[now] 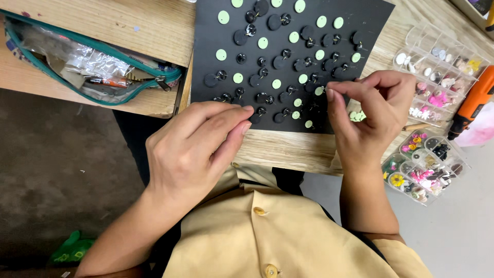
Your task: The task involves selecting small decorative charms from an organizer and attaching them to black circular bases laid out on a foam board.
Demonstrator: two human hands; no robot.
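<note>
A black mat (360, 20) lies on the wooden table (123, 25), covered with several small black discs (274, 21) and pale green discs (223, 17), many with tiny metal rings. My left hand (198, 149) rests at the mat's near edge, fingertips pressing a small black piece there. My right hand (373, 116) hovers over the mat's near right corner, thumb and forefinger pinched on a tiny metal ring or pin that is barely visible.
A teal zip pouch (87, 67) full of small packets lies open at the left. Clear compartment boxes (437, 67) with tiny colourful charms stand at the right, beside an orange tool (473, 103). My yellow shirt (278, 242) fills the foreground.
</note>
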